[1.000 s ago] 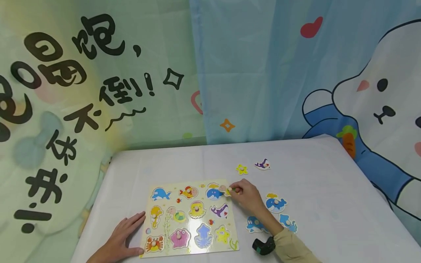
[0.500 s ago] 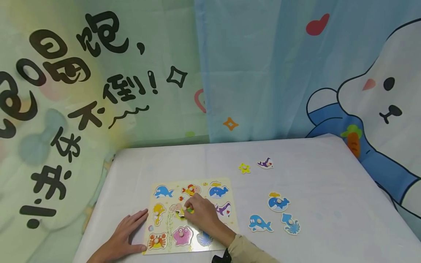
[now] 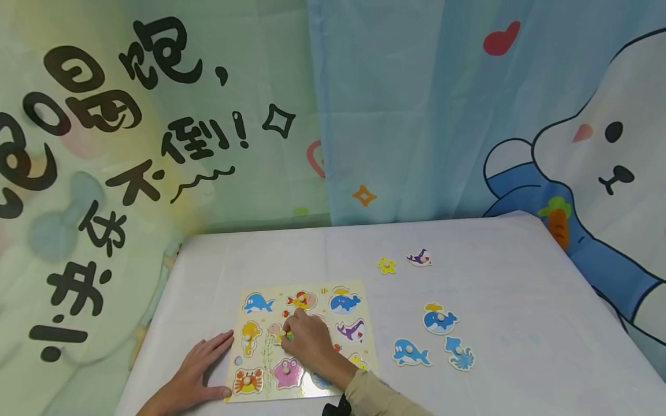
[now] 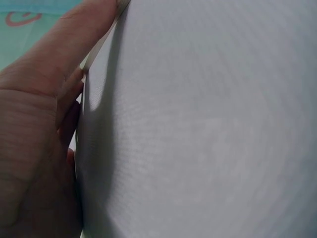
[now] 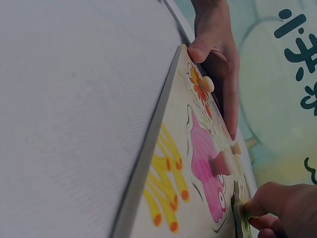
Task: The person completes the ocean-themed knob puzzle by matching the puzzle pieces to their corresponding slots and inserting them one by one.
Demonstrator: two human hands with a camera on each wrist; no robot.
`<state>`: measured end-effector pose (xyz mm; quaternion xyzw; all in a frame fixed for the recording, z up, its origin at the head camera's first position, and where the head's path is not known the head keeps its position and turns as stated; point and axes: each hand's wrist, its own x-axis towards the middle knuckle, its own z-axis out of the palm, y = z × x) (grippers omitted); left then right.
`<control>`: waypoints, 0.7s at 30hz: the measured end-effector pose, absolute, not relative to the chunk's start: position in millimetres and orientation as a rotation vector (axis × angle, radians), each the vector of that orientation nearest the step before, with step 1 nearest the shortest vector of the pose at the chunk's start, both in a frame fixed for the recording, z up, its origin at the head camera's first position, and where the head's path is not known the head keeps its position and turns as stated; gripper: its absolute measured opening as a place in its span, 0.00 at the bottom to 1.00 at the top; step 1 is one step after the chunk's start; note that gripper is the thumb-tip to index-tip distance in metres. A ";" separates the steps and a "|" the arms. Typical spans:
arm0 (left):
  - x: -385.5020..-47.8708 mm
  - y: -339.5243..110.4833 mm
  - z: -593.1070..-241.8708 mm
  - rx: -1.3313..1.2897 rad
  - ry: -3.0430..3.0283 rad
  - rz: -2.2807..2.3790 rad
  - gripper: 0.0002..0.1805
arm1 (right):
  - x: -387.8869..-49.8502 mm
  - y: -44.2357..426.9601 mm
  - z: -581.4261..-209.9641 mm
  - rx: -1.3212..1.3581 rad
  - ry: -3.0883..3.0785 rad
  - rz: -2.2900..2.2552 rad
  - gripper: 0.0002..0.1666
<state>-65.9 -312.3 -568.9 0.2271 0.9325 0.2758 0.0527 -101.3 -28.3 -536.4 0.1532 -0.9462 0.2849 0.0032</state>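
A wooden knob puzzle board (image 3: 370,346) with sea animals lies on the white table. My right hand (image 3: 312,344) is over its middle, pinching a turtle puzzle piece (image 5: 237,210) by its knob. In the right wrist view that piece stands on edge to the camera, at the turtle slot; whether it sits fully in the slot I cannot tell. My left hand (image 3: 195,370) rests against the board's left edge, fingers extended and thumb at the near corner. A seahorse (image 3: 251,338), a crab (image 3: 248,381) and a pink piece (image 3: 287,374) sit in their slots.
Loose pieces lie right of the board: a blue whale (image 3: 440,320), a light-blue whale (image 3: 411,353) and a squid (image 3: 460,353). Farther back are a yellow star (image 3: 387,266) and a purple whale (image 3: 419,257). A printed curtain (image 3: 385,115) hangs behind the table.
My right hand has carried the turtle piece left from the board's upper right edge to the turtle slot, then shifted slightly farther left. The left hand keeps its place on the board.
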 end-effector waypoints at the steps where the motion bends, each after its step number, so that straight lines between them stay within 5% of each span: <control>1: -66.0 -312.5 -569.4 0.690 2.836 0.833 0.51 | -101.2 -28.5 -536.2 0.485 -2.967 0.879 0.06; 21: -65.1 -313.6 -571.2 0.760 2.855 0.850 0.51 | -98.8 -34.0 -534.6 0.532 -2.947 0.632 0.05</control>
